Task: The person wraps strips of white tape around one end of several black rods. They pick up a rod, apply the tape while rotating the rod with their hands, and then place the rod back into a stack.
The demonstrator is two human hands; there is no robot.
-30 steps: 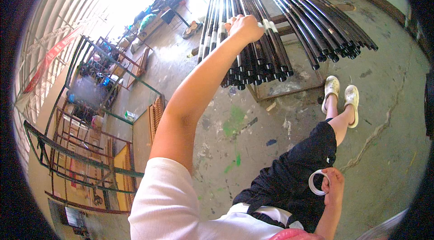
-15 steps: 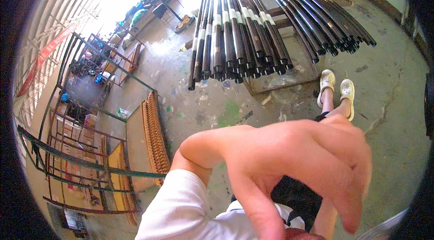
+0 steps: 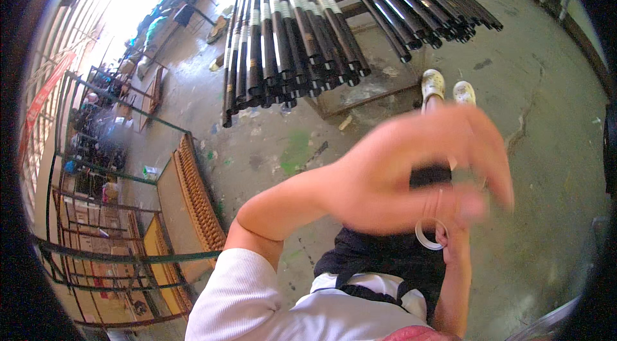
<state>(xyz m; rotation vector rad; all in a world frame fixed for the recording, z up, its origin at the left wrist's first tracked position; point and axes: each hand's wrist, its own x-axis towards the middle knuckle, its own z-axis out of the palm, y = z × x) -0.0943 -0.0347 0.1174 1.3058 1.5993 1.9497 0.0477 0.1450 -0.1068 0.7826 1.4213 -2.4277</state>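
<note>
My left hand [image 3: 402, 161] is raised close in front of me, blurred by motion. Its thumb and fingers curve apart, and I see no object between them. Beyond and below it, my right hand [image 3: 457, 243] is closed on a ring-shaped white roll of tape [image 3: 420, 237], held in front of my dark trousers. Faint thin lines run between the roll and the left thumb; whether they are tape I cannot tell. Part of the right hand is hidden behind the left thumb.
Long dark glossy tubes with white bands [image 3: 276, 45] lie bundled ahead on a low frame. Another bundle of dark tubes [image 3: 411, 7] fans out to the right. A metal rack [image 3: 128, 251] and a brown ridged panel [image 3: 196, 193] stand at left. My pale clogs [image 3: 432, 84] are on the stained floor.
My left hand has turned, with its thumb swinging up toward the fingers. My right hand and the tape roll have come into sight. The surroundings have shifted left in the view.
</note>
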